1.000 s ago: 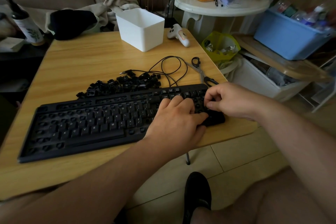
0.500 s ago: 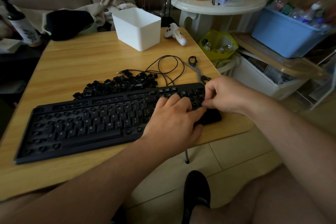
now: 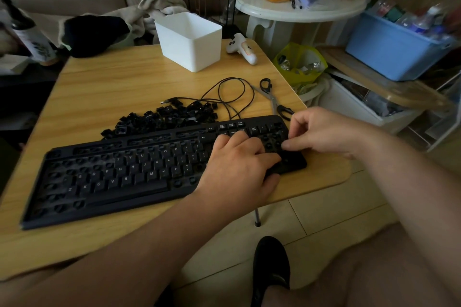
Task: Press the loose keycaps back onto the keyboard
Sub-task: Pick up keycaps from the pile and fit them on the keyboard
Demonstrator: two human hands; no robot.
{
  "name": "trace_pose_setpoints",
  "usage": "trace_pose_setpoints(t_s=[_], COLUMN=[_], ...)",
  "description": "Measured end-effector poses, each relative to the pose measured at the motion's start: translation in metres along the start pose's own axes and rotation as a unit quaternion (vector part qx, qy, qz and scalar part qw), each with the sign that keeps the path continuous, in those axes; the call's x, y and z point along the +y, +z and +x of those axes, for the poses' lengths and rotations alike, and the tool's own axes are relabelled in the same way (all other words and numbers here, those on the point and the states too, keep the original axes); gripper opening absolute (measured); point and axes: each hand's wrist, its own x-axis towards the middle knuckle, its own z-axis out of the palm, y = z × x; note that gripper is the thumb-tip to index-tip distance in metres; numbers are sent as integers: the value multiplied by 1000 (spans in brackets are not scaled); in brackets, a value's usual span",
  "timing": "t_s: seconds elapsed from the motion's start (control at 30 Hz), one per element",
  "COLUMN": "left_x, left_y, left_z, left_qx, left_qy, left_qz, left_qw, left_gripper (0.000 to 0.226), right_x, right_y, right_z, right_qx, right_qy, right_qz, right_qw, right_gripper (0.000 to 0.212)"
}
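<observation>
- Keyboard (image 3: 119, 177), black and missing many caps, lies across the near edge of a wooden table (image 3: 119, 82).
- Left hand (image 3: 237, 169) rests flat on its right end, fingers relaxed.
- Right hand (image 3: 321, 132), fingers curled, works over the number pad; any cap pinched there cannot be told.
- Loose keycaps (image 3: 164, 119) sit heaped just behind the keyboard, beside scissors (image 3: 273, 99).

Both forearms bare, no sleeves; black shoe (image 3: 271, 266) on one foot (bare leg above it).
</observation>
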Motion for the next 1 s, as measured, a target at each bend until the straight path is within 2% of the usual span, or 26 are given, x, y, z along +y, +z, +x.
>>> trace_pose_setpoints(t_s=[0.1, 0.2, 0.27, 0.37, 0.47, 0.57, 0.73, 0.87, 1.0], left_x=[-2, -23, -50, -98, -129, -132, -132, -136, -142], left_y=[-8, -25, -40, -56, -60, -56, -52, -49, -45], left_z=[3, 16, 28, 37, 38, 43, 49, 45, 43], left_qx=[-7, 0, 4, -39, -64, -105, -147, -91, -24], left_qy=[-6, -38, -106, -230, -292, -283, -239, -209, -214], left_qz=[-15, -17, -13, 7, -10, -14, 52, 83, 39], left_qw=[1000, 999, 994, 972, 954, 953, 958, 970, 976], left_gripper=[30, 30, 27, 27, 27, 31, 27, 24, 20], right_x=[-8, -16, -23, -42, -68, -90, -101, -101, -99], right_y=[3, 1, 3, 16, 34, 49, 62, 63, 65], right_z=[1, 6, 14, 33, 51, 61, 70, 72, 71], right_qx=[2, 15, 59, 125, 125, 111, 99, 104, 111], right_qy=[-9, -23, -44, -108, -157, -181, -195, -188, -192], right_qz=[-42, -30, -10, -34, -58, -83, -68, -53, -37], right_qw=[999, 999, 997, 986, 978, 974, 974, 975, 974], right_gripper=[22, 18, 15, 9, 13, 11, 9, 10, 10])
